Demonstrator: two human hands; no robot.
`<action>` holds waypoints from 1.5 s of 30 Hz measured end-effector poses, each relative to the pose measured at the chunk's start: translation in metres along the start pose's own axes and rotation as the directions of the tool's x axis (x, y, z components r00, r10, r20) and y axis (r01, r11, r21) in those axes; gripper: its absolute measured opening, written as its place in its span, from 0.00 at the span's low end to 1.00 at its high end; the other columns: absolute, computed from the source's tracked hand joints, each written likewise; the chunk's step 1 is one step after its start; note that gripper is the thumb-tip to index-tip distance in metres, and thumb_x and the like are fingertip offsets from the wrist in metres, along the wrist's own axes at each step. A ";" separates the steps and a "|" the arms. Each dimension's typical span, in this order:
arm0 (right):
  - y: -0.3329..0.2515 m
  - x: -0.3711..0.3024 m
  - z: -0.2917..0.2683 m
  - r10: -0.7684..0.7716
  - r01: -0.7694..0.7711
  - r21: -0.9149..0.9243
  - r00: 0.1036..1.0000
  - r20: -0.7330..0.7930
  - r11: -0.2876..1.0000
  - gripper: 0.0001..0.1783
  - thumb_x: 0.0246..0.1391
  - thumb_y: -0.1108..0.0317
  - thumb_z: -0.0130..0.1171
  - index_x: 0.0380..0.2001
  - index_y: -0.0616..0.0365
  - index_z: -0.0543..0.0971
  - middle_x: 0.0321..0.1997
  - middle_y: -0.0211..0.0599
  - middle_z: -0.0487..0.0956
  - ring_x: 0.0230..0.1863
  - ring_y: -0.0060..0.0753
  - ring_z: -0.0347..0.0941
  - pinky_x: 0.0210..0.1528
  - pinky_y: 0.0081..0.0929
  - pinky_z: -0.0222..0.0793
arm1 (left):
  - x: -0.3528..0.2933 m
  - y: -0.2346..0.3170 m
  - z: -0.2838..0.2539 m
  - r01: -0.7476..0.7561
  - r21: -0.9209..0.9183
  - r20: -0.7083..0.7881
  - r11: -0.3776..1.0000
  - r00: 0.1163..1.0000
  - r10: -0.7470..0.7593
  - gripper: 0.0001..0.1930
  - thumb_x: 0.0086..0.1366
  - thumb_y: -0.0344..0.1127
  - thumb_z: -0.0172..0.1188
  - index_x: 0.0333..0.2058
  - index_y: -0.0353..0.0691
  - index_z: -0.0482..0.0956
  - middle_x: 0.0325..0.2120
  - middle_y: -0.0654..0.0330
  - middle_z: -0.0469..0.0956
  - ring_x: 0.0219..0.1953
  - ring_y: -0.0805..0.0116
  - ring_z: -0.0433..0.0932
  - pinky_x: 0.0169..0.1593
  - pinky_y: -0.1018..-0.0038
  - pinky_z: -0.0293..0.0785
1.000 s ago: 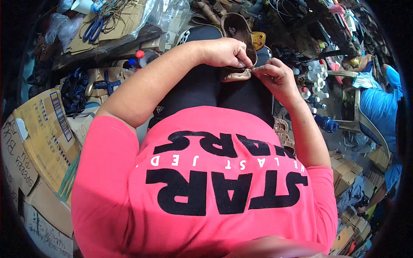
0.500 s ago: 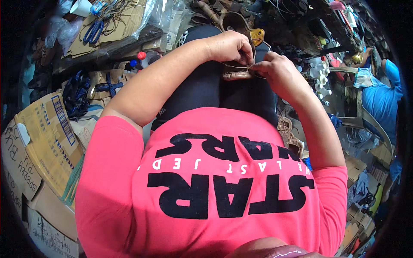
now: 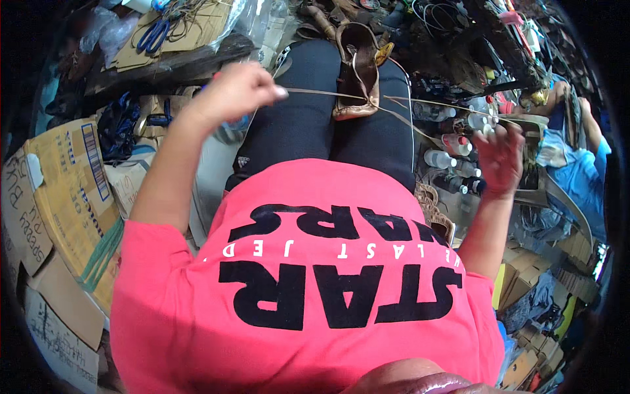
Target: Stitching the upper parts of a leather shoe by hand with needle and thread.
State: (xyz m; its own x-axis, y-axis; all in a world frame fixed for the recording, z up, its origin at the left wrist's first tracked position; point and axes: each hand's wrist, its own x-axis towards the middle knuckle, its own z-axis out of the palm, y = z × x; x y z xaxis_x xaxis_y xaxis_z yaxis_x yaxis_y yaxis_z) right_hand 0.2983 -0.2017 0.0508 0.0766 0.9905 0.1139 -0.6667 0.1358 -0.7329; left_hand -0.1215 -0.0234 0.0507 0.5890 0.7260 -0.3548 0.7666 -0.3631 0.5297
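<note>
A brown leather shoe (image 3: 369,72) lies between my thighs, its opening up and the end closer to my body showing a paler edge. A pale thread (image 3: 321,92) runs out from that end to both sides. My left hand (image 3: 246,90), slightly blurred, is closed with thumb and finger pinching the thread's left strand. Off to the right, my right hand (image 3: 500,157) is raised with curled fingers, the right strand drawn out to its fingertips. A slacker loop of thread hangs beside the shoe. Neither hand touches the shoe.
Cardboard with blue-handled scissors (image 3: 153,36) lies at the far left, above a dark wooden beam (image 3: 170,64). Flattened boxes (image 3: 69,190) lean at left. Several plastic bottles (image 3: 438,158) stand right of my legs. A person in blue (image 3: 577,174) sits at far right.
Both hands have moved apart from the shoe, the left hand leftward and the right hand rightward, drawing the thread out to both sides. The shoe now shows more fully.
</note>
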 end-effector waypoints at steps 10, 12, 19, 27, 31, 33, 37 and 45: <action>0.045 -0.026 -0.042 0.162 -0.128 -0.883 0.962 -0.222 -0.451 0.22 0.57 0.52 0.50 0.19 0.59 0.74 0.24 0.46 0.75 0.30 0.51 0.72 0.39 0.37 0.63 | 0.066 0.007 0.020 -0.013 -0.910 -0.180 -0.415 0.913 0.366 0.24 0.70 0.46 0.43 0.14 0.49 0.55 0.12 0.67 0.62 0.18 0.72 0.63 0.40 0.68 0.65; 0.045 -0.051 -0.057 0.105 -0.036 -0.870 0.989 -0.100 -0.492 0.20 0.57 0.53 0.50 0.21 0.58 0.74 0.23 0.45 0.75 0.29 0.51 0.71 0.38 0.41 0.61 | 0.056 0.000 0.021 -0.023 -0.963 -0.028 -0.269 1.000 0.012 0.24 0.69 0.45 0.45 0.13 0.50 0.54 0.10 0.70 0.49 0.14 0.74 0.50 0.34 0.69 0.63; 0.060 -0.062 -0.088 0.298 -0.593 -0.369 0.737 -0.607 0.715 0.23 0.57 0.46 0.51 0.51 0.45 0.74 0.26 0.17 0.68 0.27 0.16 0.62 0.38 0.22 0.56 | 0.050 -0.040 -0.014 -0.037 -0.824 -0.167 0.565 0.969 -0.180 0.20 0.69 0.48 0.44 0.30 0.37 0.75 0.34 0.48 0.78 0.34 0.62 0.78 0.47 0.66 0.71; 0.050 0.029 -0.020 -0.107 -0.166 -0.903 0.968 -0.225 0.395 0.29 0.53 0.64 0.60 0.59 0.51 0.68 0.46 0.36 0.71 0.45 0.24 0.68 0.46 0.22 0.66 | 0.062 0.025 0.019 -0.103 0.629 -0.464 0.770 0.745 0.479 0.17 0.63 0.39 0.52 0.51 0.52 0.74 0.60 0.62 0.62 0.63 0.61 0.59 0.63 0.49 0.52; 0.077 0.081 0.079 0.128 0.055 -0.998 0.990 0.052 -0.018 0.28 0.49 0.64 0.63 0.55 0.48 0.71 0.29 0.35 0.74 0.31 0.28 0.71 0.39 0.24 0.67 | 0.079 0.060 0.042 -0.100 0.785 -0.322 0.612 0.778 0.540 0.20 0.63 0.42 0.48 0.55 0.54 0.71 0.66 0.71 0.49 0.69 0.69 0.42 0.65 0.44 0.21; 0.083 0.093 0.092 0.222 0.175 -0.936 0.969 0.109 -0.305 0.29 0.49 0.54 0.61 0.55 0.47 0.70 0.31 0.41 0.77 0.32 0.42 0.74 0.38 0.33 0.69 | 0.079 0.064 0.045 -0.087 0.813 -0.309 0.575 0.773 0.554 0.21 0.64 0.43 0.45 0.55 0.54 0.70 0.66 0.72 0.49 0.69 0.71 0.41 0.65 0.45 0.19; 0.092 0.103 0.090 0.268 0.215 -0.886 0.957 0.108 -0.410 0.28 0.50 0.52 0.60 0.54 0.48 0.70 0.30 0.41 0.78 0.32 0.45 0.75 0.35 0.38 0.69 | 0.085 0.053 0.049 -0.079 0.808 -0.334 0.583 0.754 0.565 0.21 0.64 0.43 0.45 0.55 0.55 0.70 0.66 0.72 0.49 0.69 0.71 0.42 0.65 0.45 0.19; 0.103 0.113 0.063 0.437 -0.166 -0.975 0.895 -0.086 0.148 0.27 0.44 0.60 0.67 0.49 0.55 0.73 0.22 0.42 0.74 0.25 0.29 0.69 0.30 0.29 0.66 | 0.086 0.033 0.060 -0.180 0.691 -0.376 0.700 0.737 0.561 0.21 0.64 0.45 0.47 0.56 0.55 0.69 0.65 0.70 0.52 0.68 0.70 0.48 0.65 0.44 0.24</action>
State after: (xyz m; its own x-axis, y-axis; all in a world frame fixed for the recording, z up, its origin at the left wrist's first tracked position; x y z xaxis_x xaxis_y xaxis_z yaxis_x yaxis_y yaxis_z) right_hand 0.1914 -0.0771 0.0301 -0.1591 0.9479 -0.2759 0.6115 -0.1249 -0.7814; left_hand -0.0302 -0.0074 -0.0085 0.7681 0.5516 0.3253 0.6075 -0.7883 -0.0977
